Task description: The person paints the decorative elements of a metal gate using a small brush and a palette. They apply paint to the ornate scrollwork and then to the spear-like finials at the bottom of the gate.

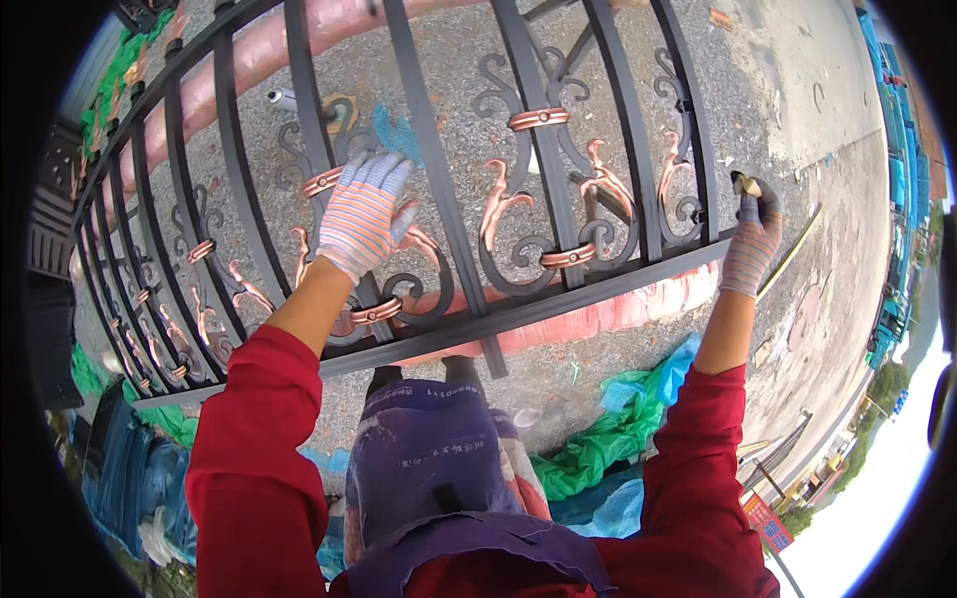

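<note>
Iron railing (558, 179): black, copper scrolls | left hand (364, 214) flat, open | right hand (753, 234) grips probably a brush (746, 185)

black railing (558, 299), copper scroll accents (498, 204); striped grey gloves (364, 214); red sleeves (249, 458).

Daylight, outdoors, bright and diffuse; no hard-edged shadows on the gravel ground (797, 120). Lower right corner blown out to near white, detail lost there. Soft sheen on the copper-coloured scrolls of the black iron railing (558, 289); no strong glare elsewhere. Fisheye distortion heavy: railing bars bow outward and the bottom rail curves toward the rim. Black vignette rings the circular field on all sides. Centre sharp: weave of the striped glove on the left hand (367, 214) resolves clearly. Right hand (750, 239) slightly softer. Rim content compressed and smeared, colours saturated throughout. Red sleeves (249, 448) evenly lit.
</note>
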### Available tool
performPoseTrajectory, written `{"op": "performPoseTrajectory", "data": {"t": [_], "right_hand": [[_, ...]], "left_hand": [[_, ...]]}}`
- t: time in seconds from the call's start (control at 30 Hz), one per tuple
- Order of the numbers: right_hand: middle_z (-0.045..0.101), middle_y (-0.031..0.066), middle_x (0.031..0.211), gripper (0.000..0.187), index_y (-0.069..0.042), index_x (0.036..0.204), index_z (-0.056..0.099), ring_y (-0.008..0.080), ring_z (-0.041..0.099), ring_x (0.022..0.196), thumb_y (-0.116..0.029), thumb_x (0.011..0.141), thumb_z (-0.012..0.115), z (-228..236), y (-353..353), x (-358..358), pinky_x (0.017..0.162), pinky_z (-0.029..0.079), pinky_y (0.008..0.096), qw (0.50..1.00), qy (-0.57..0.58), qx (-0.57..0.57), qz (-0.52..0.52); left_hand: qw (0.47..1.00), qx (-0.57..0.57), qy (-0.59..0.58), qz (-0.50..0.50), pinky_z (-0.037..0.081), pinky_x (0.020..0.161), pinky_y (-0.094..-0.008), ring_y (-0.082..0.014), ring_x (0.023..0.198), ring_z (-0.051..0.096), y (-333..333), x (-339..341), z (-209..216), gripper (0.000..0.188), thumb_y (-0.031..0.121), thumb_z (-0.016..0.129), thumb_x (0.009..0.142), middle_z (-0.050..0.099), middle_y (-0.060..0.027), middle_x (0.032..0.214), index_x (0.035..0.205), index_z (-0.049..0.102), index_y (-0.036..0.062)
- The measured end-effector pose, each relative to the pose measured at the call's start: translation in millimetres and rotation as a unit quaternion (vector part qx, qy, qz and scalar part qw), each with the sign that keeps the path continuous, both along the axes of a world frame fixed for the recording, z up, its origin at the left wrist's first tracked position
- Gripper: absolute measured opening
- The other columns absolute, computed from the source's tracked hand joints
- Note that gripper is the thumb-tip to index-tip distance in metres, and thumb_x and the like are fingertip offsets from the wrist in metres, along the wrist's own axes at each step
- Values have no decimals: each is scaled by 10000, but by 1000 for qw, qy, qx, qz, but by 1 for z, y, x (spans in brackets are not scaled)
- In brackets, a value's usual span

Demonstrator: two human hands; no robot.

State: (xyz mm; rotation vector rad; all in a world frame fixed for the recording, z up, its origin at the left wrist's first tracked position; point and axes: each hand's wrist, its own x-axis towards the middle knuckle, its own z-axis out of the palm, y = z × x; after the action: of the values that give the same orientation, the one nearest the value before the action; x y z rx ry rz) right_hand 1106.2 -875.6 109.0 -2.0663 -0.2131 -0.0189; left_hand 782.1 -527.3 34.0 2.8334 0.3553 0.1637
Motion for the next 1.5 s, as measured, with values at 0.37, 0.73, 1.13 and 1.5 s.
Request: {"op": "performPoseTrajectory", "data": {"t": [0.37,0.73,1.13,1.5], "right_hand": [[636,55,1020,128,-31,1045,617,145,595,936,4,930,574,-4,-35,-325,920,484,317,934,304,45,183],[650,42,982,189,-27,1078,592,123,600,892,52,907,576,32,-31,-408,846,496,283,924,301,-38,232],[641,1,871,104,-43,932,617,82,549,803,38,871,640,57,35,-448,769,472,248,924,227,-97,293],[638,12,759,65,-26,873,659,105,524,677,-46,833,705,30,-104,-422,654,458,274,944,190,-250,99]], "left_hand": [[995,-87,-28,-23,318,1105,-456,-338,1200,498,3,-2,22,462,365,619,881,562,-160,1241,1205,556,41],[862,-406,-247,179,496,786,-449,-403,932,610,-88,-174,74,274,216,603,896,645,-171,1035,1137,604,86],[715,-356,199,568,471,924,-471,-404,1111,591,-61,-577,-13,499,466,397,973,644,-242,1151,1189,626,80],[674,-447,130,573,494,909,-412,-364,1074,619,-42,-624,-52,322,199,387,980,622,-206,1160,1228,532,55]]}}
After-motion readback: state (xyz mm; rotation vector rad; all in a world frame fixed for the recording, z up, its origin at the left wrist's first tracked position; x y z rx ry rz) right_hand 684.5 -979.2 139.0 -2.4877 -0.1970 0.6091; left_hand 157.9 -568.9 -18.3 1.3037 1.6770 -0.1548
